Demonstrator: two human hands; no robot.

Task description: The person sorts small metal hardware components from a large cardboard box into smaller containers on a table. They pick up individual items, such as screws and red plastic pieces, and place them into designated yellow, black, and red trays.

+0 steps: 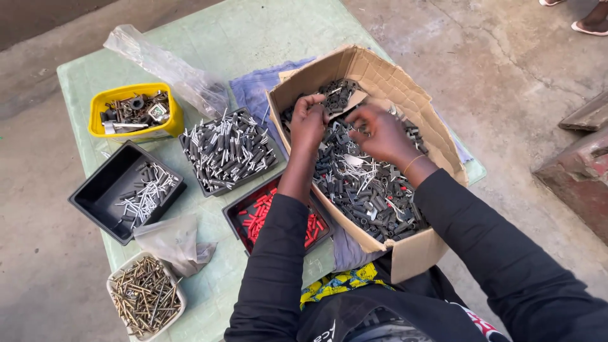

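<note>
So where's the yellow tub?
In the head view, the yellow tub sits on the table's far left, beside the clear plastic bag and behind the black tray.

We reach forward with both arms in black sleeves, our left hand [308, 120] and right hand [380, 132] curled, fingers bent downward, close together.

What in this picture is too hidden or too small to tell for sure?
- Head view: whatever the left hand and right hand pinch is hidden by their curled fingers, down in the cardboard box.
- The tray of red pieces is partly covered by the left sleeve.
- The small parts in the yellow tub are too small to identify.
- A person's feet at the top right are cut off by the edge.
</note>
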